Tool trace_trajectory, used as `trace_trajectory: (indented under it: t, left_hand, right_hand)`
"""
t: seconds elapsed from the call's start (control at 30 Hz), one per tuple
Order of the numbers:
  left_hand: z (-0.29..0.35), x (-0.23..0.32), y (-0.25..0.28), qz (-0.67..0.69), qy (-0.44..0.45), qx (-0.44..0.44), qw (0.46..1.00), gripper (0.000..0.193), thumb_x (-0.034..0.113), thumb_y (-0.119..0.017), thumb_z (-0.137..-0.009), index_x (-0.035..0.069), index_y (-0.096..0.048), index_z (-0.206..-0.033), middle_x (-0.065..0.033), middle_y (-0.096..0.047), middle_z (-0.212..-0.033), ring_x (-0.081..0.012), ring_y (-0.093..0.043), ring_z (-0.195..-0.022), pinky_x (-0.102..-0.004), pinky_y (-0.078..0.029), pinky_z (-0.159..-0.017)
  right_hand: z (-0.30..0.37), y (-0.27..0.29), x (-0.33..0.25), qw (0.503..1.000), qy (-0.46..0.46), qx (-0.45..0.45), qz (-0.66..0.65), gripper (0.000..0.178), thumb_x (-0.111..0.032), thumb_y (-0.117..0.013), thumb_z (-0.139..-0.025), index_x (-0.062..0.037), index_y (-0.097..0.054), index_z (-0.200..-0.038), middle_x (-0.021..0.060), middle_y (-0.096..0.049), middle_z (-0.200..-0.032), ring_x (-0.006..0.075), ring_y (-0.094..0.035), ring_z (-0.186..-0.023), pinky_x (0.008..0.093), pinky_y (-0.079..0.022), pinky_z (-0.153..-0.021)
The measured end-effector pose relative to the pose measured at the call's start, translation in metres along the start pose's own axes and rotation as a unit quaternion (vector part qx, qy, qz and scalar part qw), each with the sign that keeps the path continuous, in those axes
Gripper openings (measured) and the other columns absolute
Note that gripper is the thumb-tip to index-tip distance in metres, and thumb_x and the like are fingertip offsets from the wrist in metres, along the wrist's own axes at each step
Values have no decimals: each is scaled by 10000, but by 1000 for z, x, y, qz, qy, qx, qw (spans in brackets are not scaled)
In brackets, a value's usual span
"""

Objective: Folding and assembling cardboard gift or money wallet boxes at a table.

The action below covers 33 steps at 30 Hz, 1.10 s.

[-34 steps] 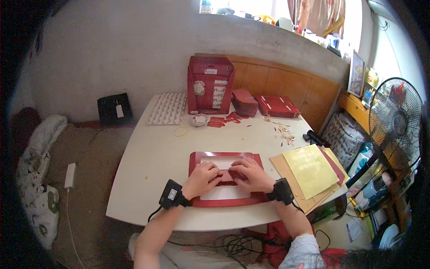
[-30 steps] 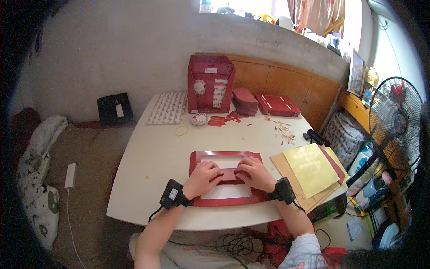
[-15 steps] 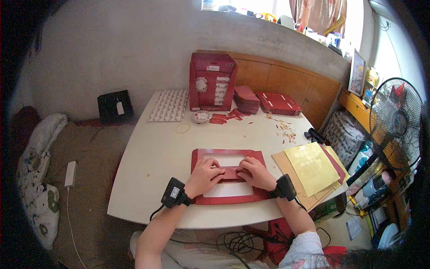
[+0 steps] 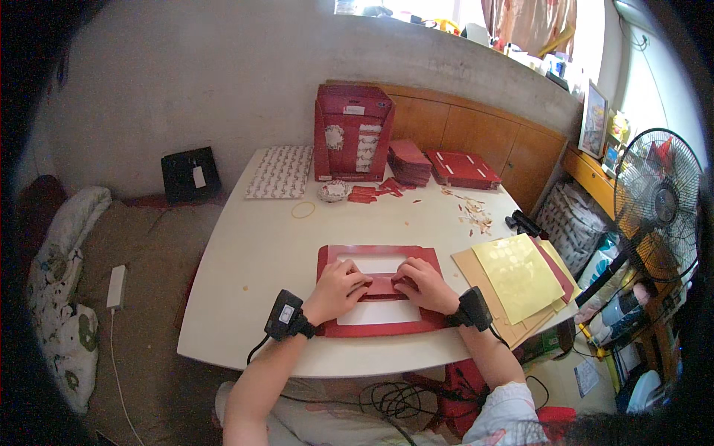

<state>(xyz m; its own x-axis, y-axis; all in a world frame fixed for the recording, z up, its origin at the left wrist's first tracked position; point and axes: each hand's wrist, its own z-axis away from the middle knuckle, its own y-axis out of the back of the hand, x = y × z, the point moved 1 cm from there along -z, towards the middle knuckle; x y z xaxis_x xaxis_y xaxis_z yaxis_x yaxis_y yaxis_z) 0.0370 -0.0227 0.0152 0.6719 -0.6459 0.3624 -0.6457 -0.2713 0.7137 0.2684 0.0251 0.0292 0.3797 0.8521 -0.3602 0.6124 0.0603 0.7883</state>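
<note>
A flat, dark-red cardboard panel with two white rectangular areas (image 4: pixel 433 318) is lying near the front edge of the white-topped desk (image 4: pixel 223 312). The left hand (image 4: pixel 341 290) and the right hand (image 4: pixel 427 287) are touching opposite ends of a narrow red strip (image 4: pixel 382 285) that is crossing the panel between the white areas. Each grip is looking narrow, its fingers curling inward; the fingertips are partly hidden, so I cannot tell whether they are pinching the strip or only pressing it. To the right, a pale-yellow rectangular sheet (image 4: pixel 517 279) is overlapping a tan cardboard sheet (image 4: pixel 470 269). Behind, a tall dark-red cardboard box (image 4: pixel 352 152) is standing upright, and a white patterned sheet (image 4: pixel 279 172) is lying to its left
</note>
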Motion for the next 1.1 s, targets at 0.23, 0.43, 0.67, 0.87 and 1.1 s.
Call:
trace_trajectory:
  t: [0.23, 0.43, 0.67, 0.87, 1.1]
  left_hand:
    - [1, -1, 1, 15, 6, 1, 1000, 142, 158, -680, -785, 107, -696, -916, -72, -575, -898, -272, -553, -889, -386, -428, -812]
    - [0, -6, 4, 44, 9, -17, 999, 177, 171, -696, -786, 97, -676, -946, -89, -576, -922, -289, -553, -911, -393, -435, -821]
    - [-1, -6, 4, 60, 9, -16, 998, 185, 155, -708, -771, 82, -669, -937, -90, -583, -921, -290, -554, -911, -395, -440, -820]
    - [0, -6, 5, 63, 10, -16, 998, 166, 141, -709, -763, 78, -677, -913, -79, -590, -902, -277, -555, -904, -389, -438, -814]
    - [1, -8, 4, 66, 5, -11, 998, 142, 139, -706, -760, 75, -684, -885, -72, -595, -889, -272, -560, -882, -388, -441, -797]
  right_hand:
    - [0, 0, -1, 1000, -2, 1, -6, 160, -55, -674, -786, -46, -590, -921, 121, -562, -931, 307, -538, -922, 380, -438, -816]
    - [-1, 1, -3, 1000, -3, 3, -12, 150, -60, -668, -796, -42, -587, -920, 122, -568, -936, 311, -542, -921, 379, -440, -817]
    - [1, 1, -2, 1000, 9, 7, 9, 172, -61, -659, -807, -49, -625, -975, 114, -578, -958, 305, -554, -933, 375, -450, -827]
    - [1, 3, -5, 1000, 6, 1, 9, 169, -59, -651, -815, -54, -640, -984, 110, -579, -960, 297, -558, -928, 374, -450, -830]
    - [1, 2, -4, 1000, 12, 1, 20, 165, -63, -654, -816, -47, -641, -980, 122, -575, -959, 300, -557, -925, 375, -450, -827]
